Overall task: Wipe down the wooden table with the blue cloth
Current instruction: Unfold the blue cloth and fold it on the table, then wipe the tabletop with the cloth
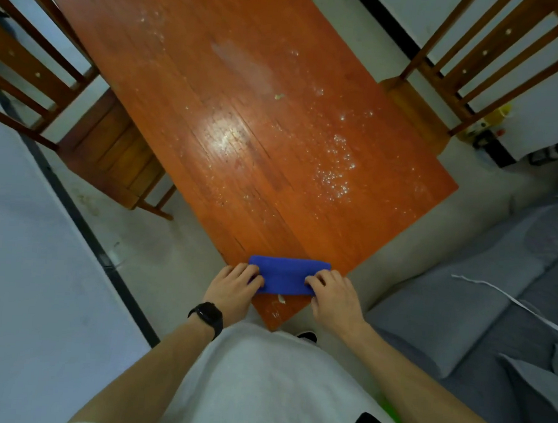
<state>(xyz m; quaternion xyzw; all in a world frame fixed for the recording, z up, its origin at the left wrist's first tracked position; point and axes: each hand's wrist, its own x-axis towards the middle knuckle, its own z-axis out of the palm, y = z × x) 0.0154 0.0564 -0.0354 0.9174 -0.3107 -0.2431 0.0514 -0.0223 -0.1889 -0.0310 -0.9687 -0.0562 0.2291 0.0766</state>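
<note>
A: Okay, biggest first: we log the wooden table [244, 126], its near corner pointing at our body, with a glare patch mid-top.
B: Agreed. Next we note the grey sofa [462, 306] on our right, then the left chair [33, 72] and the right chair [479, 60] flanking the table.
A: Then the blue cloth [288, 276], folded into a strip and lying flat on that near corner.
B: We mark the left hand [233, 285] pinching its left end with curled fingers. The right hand [334, 297] does the same on the right end.
A: Black watch [207, 317] on the left wrist.
B: Smallest: white specks [336, 172] scattered over the top, and a pale scrap [280, 299] just beside the cloth.
</note>
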